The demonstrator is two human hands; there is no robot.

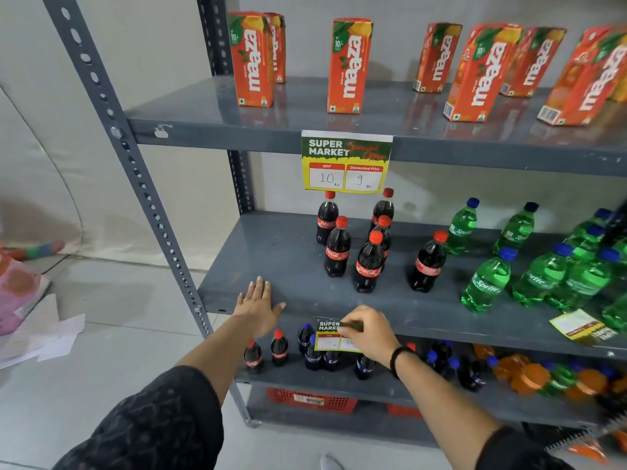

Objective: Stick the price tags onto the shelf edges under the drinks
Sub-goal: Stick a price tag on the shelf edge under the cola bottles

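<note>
Yellow-bordered and green-topped, the price tag (334, 335) is lying against the front edge of the middle shelf (441, 322), just below the Coca-Cola bottles (368, 262), its long axis running along the edge. The right hand (368, 332) is covering the tag's right half, fingers curled and pressing it onto the metal. The left hand (259, 308) is resting flat and spread on the shelf top, well to the tag's left, touching no paper. Being nearer, the right hand is probably best placed to smooth leftward along the tag. Another loose tag (576, 325) is lying near the Sprite bottles (488, 283).
</note>
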